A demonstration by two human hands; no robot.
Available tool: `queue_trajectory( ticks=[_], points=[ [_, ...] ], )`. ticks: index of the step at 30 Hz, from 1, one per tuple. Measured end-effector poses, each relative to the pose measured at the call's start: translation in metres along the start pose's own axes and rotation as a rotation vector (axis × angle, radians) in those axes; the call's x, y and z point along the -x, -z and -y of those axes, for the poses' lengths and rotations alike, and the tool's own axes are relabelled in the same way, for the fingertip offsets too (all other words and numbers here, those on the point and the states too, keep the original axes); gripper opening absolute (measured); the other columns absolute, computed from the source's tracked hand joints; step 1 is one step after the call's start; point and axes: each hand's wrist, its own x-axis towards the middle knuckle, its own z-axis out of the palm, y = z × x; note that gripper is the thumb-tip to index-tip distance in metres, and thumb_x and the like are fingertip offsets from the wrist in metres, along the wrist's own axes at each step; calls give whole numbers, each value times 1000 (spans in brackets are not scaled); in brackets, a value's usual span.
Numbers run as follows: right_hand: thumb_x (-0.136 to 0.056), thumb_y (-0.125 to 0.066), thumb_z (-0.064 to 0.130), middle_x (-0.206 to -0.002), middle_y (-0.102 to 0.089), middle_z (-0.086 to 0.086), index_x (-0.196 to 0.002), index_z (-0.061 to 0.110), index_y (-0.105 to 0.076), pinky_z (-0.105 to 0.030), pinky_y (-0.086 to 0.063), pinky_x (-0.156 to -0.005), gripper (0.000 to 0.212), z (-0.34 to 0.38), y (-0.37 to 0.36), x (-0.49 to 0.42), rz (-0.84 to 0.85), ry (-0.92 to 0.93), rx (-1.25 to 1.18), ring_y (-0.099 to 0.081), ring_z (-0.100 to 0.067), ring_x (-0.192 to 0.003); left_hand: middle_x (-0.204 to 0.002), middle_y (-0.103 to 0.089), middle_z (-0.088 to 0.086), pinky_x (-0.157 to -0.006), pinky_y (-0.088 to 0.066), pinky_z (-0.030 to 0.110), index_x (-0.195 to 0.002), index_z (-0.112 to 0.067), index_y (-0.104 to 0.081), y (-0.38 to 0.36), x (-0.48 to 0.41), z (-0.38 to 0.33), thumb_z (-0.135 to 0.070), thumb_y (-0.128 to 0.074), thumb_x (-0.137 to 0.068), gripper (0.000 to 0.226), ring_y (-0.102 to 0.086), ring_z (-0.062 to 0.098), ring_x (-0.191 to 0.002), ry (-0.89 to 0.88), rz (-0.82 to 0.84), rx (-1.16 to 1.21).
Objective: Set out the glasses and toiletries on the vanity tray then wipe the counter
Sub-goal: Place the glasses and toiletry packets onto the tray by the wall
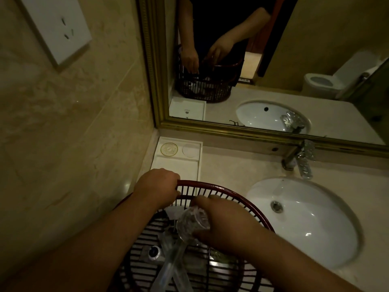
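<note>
Head view: left grip [156,186] curled round basket [237,191] rim, steadying. Right grip [227,223] clamped on tilted glass [192,223] inside basket. Step, likely: unloading glasses. Next: lift clear of rim, stand upright on tray [174,164] just beyond.

beige counter [231,167], white tray [176,165], slatted basket [221,189]

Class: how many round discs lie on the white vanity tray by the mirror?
2. A gold-rimmed round disc sits at the white rectangular tray's far left; a plain pale round disc lies beside it. The left hand hides the tray's near corner.
</note>
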Motion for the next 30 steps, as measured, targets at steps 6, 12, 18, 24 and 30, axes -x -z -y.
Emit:
queue_trajectory(
  ticks=[6,12,18,24,30],
  points=[
    [-75,-78,54,-104,-58,20,-123,56,-44,-26,-55,-69,59,20,81,12,-114,-29,-111,-58,0,-86,-83,-67,1,-53,-38,27,-82,-28,-66,4,4,0,-43,-68,-83,15,-57,18,-66,-40,-12,-2],
    [-76,-81,49,-101,-49,18,-129,43,-50,-24,-41,-59,62,18,127,-53,-337,-34,-42,-52,-6,-79,-92,-69,3,-62,-38,27,-98,-22,-72,0,2,1,-42,-70,-86,23,-63,22,-82,-35,-10,41],
    [-77,-84,42,-121,-64,-5,-135,25,-54,-32,-44,-71,68,11,92,-182,-207,10,103,-57,-20,-93,-91,-66,3,-61,-40,30,-99,-22,-69,2,1,0,-40,-68,-90,21,-61,21,-80,-31,14,62],
    [-79,-83,30,-132,-60,-11,-140,15,-52,-31,-44,-81,70,2,42,-287,-74,12,212,-59,-29,-117,-95,-68,1,-63,-41,29,-103,-22,-71,-2,2,1,-38,-65,-92,20,-64,19,-82,-57,-64,69],
    [-83,-81,15,-131,-60,-15,-141,12,-49,-36,-49,-86,66,-12,6,-360,-46,12,274,-60,-30,-115,-90,-67,-3,-62,-34,28,-99,-25,-68,-4,-2,4,-37,-65,-91,15,-64,18,-80,-94,-61,50]
  ],
)
